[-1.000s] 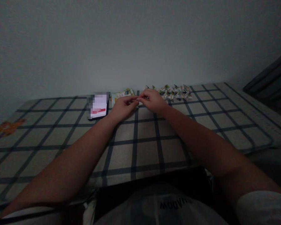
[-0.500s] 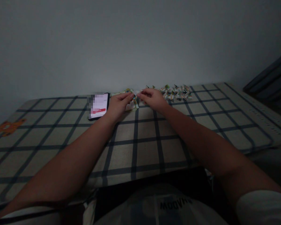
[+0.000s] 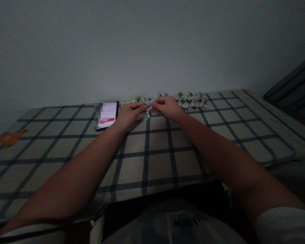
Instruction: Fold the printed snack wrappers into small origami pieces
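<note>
My left hand [image 3: 130, 114] and my right hand [image 3: 168, 106] meet near the back of the table, fingertips almost touching. Between them they pinch a small printed piece of paper [image 3: 149, 102], thumbs against forefingers. Under and beside my left hand lies a stack of colourful printed papers [image 3: 143, 116], partly covered by the fingers. Just right of my right hand spreads a cluster of small folded paper pieces [image 3: 190, 101], several of them standing in peaks.
A phone with a lit screen [image 3: 108, 113] lies left of my left hand. A checked cloth [image 3: 157, 166] covers the table, with an orange figure [image 3: 8, 138] at its left. A plain wall [image 3: 152, 47] rises behind, and a dark slatted object [image 3: 292, 88] stands at the right.
My fingertips have shifted slightly to the right and down, and more of the small paper shows above them. The other things lie as before.
</note>
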Demonstrator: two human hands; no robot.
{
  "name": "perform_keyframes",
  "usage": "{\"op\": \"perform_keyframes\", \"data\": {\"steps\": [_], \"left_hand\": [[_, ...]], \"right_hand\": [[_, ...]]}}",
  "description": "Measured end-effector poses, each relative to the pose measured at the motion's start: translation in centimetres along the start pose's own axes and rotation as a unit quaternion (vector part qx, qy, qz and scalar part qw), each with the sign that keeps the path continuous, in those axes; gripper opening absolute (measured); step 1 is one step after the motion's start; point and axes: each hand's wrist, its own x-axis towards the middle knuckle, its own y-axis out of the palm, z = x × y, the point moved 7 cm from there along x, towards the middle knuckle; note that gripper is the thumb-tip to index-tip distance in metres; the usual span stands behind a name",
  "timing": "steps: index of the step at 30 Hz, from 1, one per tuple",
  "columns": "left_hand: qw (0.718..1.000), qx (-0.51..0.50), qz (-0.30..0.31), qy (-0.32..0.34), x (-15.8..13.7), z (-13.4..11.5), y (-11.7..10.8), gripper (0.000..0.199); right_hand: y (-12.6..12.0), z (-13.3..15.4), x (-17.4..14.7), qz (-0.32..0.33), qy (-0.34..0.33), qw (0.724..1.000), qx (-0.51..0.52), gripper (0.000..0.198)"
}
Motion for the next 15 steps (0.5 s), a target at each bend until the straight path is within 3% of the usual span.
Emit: {"op": "perform_keyframes", "data": {"steps": [8,11,15], "left_hand": [[1.0,0.0,-0.005,0.004,0.3,0.2,-0.2,0.04],[0.998,0.051,-0.023,0.039,0.3,-0.6,-0.6,0.042],[0.991,0.103,-0.048,0.075,-0.2,-1.9,-1.0,0.044]], "right_hand": [[-0.3,0.9,-0.1,0.003,-0.042,0.995,-0.093,0.031],[0.1,1.0,-0.2,0.006,-0.05,0.996,-0.067,0.035],[-0.1,0.1,-0.1,-0.03,-0.018,0.998,0.048,0.033]]}}
